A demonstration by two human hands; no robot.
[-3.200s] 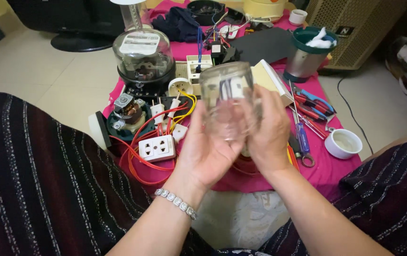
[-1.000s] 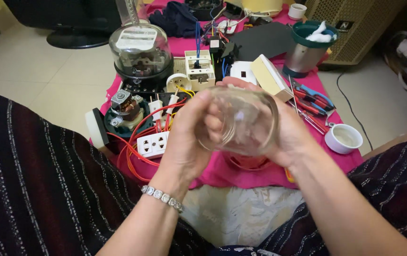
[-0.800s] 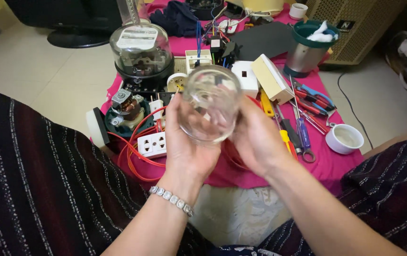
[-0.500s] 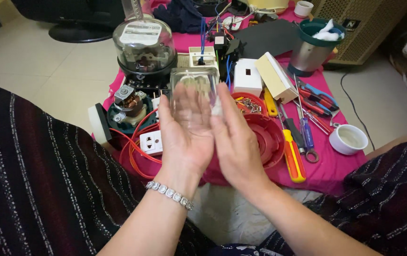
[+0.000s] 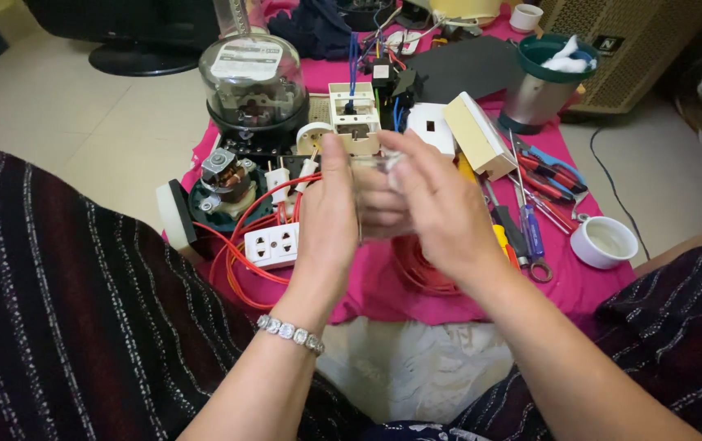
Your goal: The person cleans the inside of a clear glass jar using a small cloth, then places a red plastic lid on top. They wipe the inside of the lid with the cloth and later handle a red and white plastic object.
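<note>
Left hand (image 5: 330, 214), right hand (image 5: 436, 204) — clear glass cover (image 5: 374, 167) clasped between.

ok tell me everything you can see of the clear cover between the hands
The clear cover looks like transparent glass or plastic, and only a sliver of its edge shows. It is held above the pink cloth, between the two palms: the left hand stands edge-on against its left side, and the right hand wraps its right side and front. Motion blur and the fingers hide its shape, its tilt and which way its opening faces.
</note>
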